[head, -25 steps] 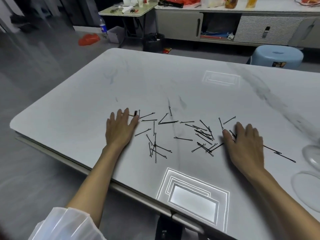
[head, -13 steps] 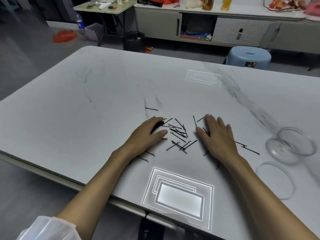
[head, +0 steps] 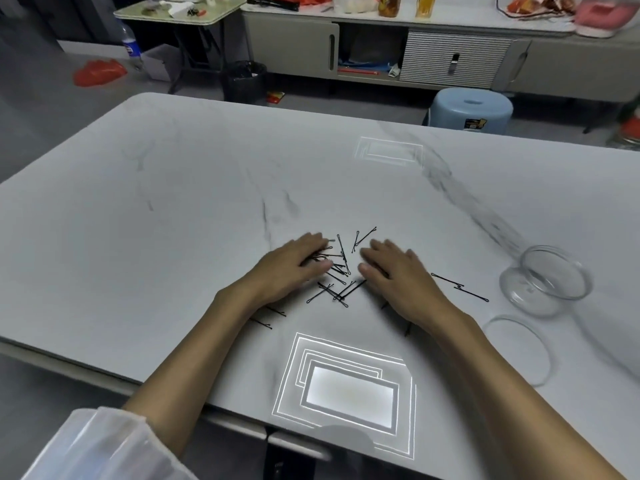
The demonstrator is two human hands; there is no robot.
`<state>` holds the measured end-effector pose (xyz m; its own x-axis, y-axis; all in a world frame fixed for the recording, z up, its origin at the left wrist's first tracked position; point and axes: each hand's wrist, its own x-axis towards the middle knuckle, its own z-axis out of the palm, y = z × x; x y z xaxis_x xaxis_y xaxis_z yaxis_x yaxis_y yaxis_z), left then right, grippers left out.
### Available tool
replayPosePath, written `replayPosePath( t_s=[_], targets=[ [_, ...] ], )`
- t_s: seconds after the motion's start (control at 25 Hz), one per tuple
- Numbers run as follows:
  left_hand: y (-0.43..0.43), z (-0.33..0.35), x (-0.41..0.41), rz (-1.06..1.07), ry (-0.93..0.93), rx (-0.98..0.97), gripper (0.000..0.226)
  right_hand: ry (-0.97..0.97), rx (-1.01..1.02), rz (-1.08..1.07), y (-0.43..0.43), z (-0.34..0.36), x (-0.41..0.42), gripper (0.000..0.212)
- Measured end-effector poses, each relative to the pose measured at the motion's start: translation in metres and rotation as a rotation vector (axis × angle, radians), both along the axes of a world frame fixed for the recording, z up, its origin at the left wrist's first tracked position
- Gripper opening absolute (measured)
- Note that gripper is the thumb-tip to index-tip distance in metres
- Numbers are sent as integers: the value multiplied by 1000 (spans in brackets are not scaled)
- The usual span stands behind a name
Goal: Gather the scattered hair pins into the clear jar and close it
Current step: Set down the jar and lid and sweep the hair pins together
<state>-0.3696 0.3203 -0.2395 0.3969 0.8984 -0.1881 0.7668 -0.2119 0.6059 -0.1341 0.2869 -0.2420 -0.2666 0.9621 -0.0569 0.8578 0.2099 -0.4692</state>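
In the head view, the left hand (head: 294,268) and right hand (head: 398,275), both flat and unclenched, had swept closer together than a second earlier, bunching the hair pins (head: 334,271) between them on the surface (head: 173,220), ready to scoop. Roughly two dozen pins lay there, one stray pin (head: 460,287) right of the right hand; beyond stood one clear jar (head: 547,282) and one lid (head: 516,351)
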Motion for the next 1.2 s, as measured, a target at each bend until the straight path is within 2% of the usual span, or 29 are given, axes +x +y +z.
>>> replayPosePath(
  t_s=[0.04, 0.12, 0.16, 0.24, 0.32, 0.4, 0.48, 0.6, 0.72, 0.8, 0.88, 1.08, 1.2],
  targets=[
    [-10, 8, 1, -30, -8, -62, 62, 84, -51, 34, -4, 3, 0, 30],
    [-30, 28, 1, -37, -13, -159, 63, 219, -40, -80, -14, 10, 6, 31],
    [-41, 41, 0, -14, -28, -179, 59, 176, 25, -187, -19, 12, 13, 35],
    [-66, 64, -4, 72, -69, -163, 50, -55, 87, -391, -29, 11, 26, 47],
    [-98, 79, -14, 150, -72, -137, 55, -156, -41, -501, -40, 11, 31, 57],
    [-131, 87, -17, 220, -43, -150, 67, -126, -139, -483, -48, 7, 28, 61],
    [-146, 78, -12, 300, -86, -83, 77, -51, -135, -423, -55, 6, 20, 60],
    [-123, 40, -3, 516, -98, 128, 70, 60, -73, -315, -59, 6, 5, 52],
    [-97, 1, 2, 670, 47, 88, 73, 94, 6, -319, -60, 2, 3, 48],
    [-90, -19, 4, 640, 156, 148, 76, -22, 34, -420, -61, -1, 5, 56],
    [-81, -26, 13, 555, 122, 217, 78, -48, -9, -461, -62, -3, 2, 66],
    [-62, -21, 45, 357, -61, 241, 69, 100, -3, -180, -58, -9, -19, 72],
    [-57, -13, 57, 330, -202, 213, 57, 286, 21, -169, -47, -9, -22, 68]
  ],
)
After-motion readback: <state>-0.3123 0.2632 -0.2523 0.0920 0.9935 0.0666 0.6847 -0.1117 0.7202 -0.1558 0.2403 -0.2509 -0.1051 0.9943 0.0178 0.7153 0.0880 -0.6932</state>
